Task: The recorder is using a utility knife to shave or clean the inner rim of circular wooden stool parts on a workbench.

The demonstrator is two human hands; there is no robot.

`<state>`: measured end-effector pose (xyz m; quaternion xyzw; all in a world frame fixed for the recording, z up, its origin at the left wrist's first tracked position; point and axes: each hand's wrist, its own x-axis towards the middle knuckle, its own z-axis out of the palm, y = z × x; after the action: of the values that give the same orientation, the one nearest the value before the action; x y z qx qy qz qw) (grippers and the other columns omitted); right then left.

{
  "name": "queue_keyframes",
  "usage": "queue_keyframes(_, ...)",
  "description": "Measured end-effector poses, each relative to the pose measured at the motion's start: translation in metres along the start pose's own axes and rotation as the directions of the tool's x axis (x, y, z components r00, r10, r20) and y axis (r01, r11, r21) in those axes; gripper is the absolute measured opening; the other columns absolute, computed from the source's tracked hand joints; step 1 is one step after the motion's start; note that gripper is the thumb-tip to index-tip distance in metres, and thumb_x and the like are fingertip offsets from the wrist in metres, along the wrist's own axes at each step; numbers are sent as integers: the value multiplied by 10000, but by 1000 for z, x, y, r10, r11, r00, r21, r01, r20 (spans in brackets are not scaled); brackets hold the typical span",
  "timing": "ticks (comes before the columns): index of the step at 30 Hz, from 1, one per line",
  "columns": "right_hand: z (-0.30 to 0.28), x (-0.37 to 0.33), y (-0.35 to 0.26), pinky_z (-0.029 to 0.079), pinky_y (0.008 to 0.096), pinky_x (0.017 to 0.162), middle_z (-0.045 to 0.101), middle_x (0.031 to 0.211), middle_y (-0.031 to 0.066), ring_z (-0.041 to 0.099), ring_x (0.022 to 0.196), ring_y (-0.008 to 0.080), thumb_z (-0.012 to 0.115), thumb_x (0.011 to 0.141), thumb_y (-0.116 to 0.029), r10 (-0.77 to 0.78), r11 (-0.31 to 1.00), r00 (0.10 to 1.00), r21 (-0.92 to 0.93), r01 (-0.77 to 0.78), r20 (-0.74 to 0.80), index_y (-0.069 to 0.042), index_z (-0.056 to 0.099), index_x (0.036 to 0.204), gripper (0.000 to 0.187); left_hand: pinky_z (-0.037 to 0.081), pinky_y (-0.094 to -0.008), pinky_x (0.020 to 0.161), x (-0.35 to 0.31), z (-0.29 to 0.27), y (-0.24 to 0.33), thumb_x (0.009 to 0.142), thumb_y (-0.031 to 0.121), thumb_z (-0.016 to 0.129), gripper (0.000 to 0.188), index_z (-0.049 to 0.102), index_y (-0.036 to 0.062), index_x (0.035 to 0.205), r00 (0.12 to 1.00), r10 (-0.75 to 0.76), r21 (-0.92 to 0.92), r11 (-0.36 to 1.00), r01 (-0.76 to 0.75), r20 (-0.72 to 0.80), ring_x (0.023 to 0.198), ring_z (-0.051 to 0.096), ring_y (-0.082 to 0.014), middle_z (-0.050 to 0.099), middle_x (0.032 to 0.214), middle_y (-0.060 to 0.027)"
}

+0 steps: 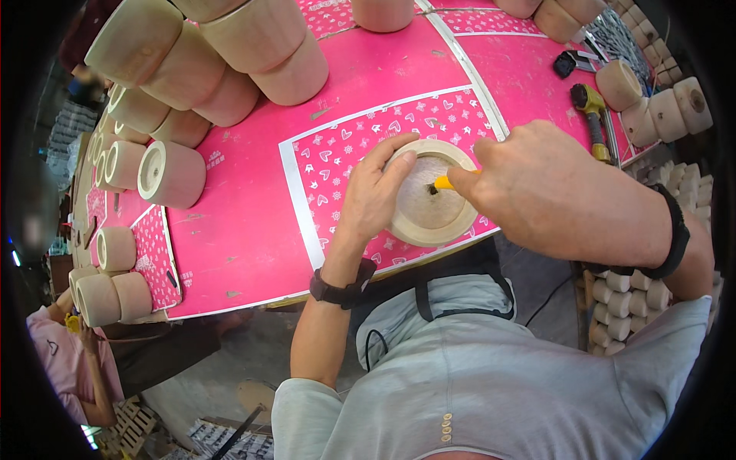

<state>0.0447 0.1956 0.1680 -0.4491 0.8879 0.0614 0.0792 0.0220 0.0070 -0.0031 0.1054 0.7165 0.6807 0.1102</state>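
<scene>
A round, pale unglazed pot (410,228) stands on a pink printed sheet (322,165) near the table's front edge. Its recessed round face is turned up, with a small dark spot near the middle. Curled round its left side is my left hand (373,198), fingers and thumb gripping the rim. My right hand (560,184) is closed on a yellow-handled tool (446,182) that slants into the recess. The tool's end is at the dark spot; its exact kind is hidden by my fist.
Stacked pale pots (203,65) crowd the back left, with a single pot (178,175) nearer. A yellow-and-black hand tool (591,123) lies at the right beside more pots (658,115). Rows of pots (625,307) sit below. Another person (73,360) works at the lower left.
</scene>
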Motion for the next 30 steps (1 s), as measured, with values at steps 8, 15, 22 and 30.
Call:
queue_keyframes(8, -1, 2, 10, 497, 456, 622, 614, 662, 222, 617, 646, 399, 598, 745, -39, 140, 947, 985, 278, -162, 99, 17, 646, 803, 93, 450, -323, 940, 3, -3, -3, 948, 250, 539, 387, 606, -8, 1228, 1000, 9, 17, 1000, -8, -3, 1068, 609, -225, 651, 1157, -167)
queue_keyframes(15, -26, -21, 15, 477, 335, 594, 638, 710, 174, 590, 571, 249, 613, 814, -86, 384, 686, 920, 642, -342, 79, 23, 674, 1083, 296, 464, -358, 950, -2, -3, -16, 951, 235, 556, 360, 601, 11, 1230, 994, 92, 154, 985, -83, -53, 1082, 612, -266, 640, 1165, -166)
queue_keyframes(22, 127, -98, 71, 392, 189, 424, 580, 727, 25, 499, 480, 60, 553, 978, -256, 795, 127, 607, 975, -185, 11, 3, 559, 1281, 399, 428, -443, 1014, -41, 8, 0, 864, 153, 653, 400, 562, -8, 1219, 930, 365, 435, 846, -309, -49, 1199, 508, -409, 511, 1301, -242)
queue_keyframes(30, 293, -95, 95, 397, 187, 412, 600, 732, 5, 520, 513, 54, 534, 998, -227, 931, -280, 275, 952, 121, 239, -51, 600, 1101, 215, 391, -510, 1079, -77, -6, 13, 668, 185, 818, 536, 555, 13, 1102, 905, 368, 716, 571, -401, 213, 1343, 334, -498, 353, 1461, -242)
